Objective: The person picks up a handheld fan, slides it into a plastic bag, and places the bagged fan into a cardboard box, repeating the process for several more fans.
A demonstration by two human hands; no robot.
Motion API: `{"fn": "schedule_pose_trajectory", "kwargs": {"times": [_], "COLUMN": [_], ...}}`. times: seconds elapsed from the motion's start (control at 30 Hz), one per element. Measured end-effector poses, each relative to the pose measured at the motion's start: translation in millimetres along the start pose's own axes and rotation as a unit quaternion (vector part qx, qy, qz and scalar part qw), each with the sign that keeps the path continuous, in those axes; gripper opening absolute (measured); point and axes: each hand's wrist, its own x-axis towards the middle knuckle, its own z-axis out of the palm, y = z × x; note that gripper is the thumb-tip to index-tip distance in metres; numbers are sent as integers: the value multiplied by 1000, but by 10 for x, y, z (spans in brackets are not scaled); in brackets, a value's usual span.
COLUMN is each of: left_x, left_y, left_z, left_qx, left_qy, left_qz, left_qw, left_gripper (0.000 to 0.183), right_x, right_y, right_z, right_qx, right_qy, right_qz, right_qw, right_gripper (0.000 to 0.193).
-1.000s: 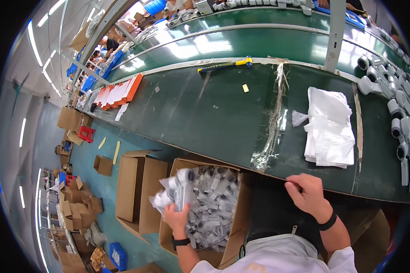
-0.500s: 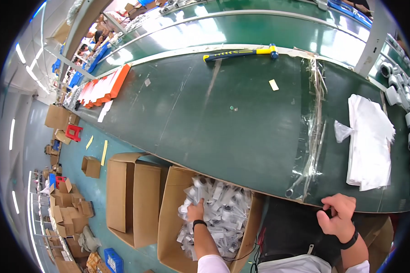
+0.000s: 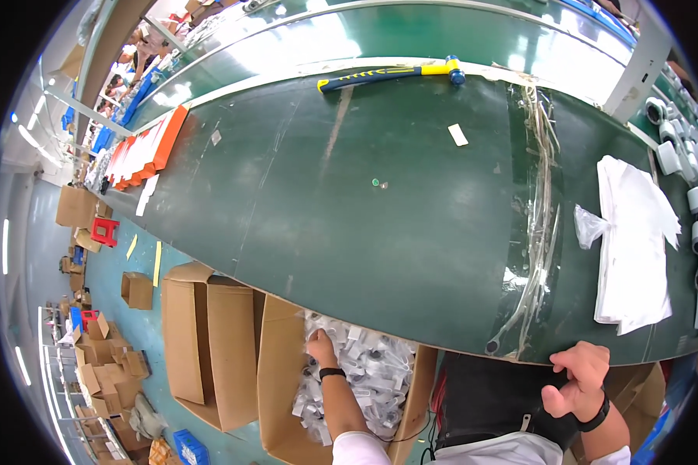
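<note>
table (image 3: pixel 380 232): glossy green, scuffed
box (image 3: pixel 283 380): matt brown cardboard
packets (image 3: pixel 368 372): shiny clear plastic
bags (image 3: pixel 632 240): thin white plastic

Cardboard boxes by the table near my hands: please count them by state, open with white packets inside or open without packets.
Box with white packets, left hand inside: 1
Box without packets: 1
Total: 2
</note>
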Motion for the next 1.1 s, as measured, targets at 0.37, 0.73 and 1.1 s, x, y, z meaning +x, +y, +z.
{"fn": "schedule_pose_trajectory", "kwargs": {"times": [0.37, 0.73, 1.1], "left_x": [-1179, -3661, -4262], "left_y": [2010, 3806, 4045], "left_z": [-1453, -1485, -1181], "left_qx": [-257, -274, -217], "left_qy": [87, -236, -303], "left_qz": [203, 609, 682], "left_qw": [941, 705, 629], "left_gripper": [21, 11, 14], "right_x": [-26, -615, -1727], "right_y": [-11, 42, 1840], "right_z": [-13, -1147, -2796], "right_qx": [0, 125, -381], "right_qy": [74, 171, 412], "right_qz": [10, 72, 321], "right_qw": [997, 975, 762], "right_gripper": [22, 9, 34]}}
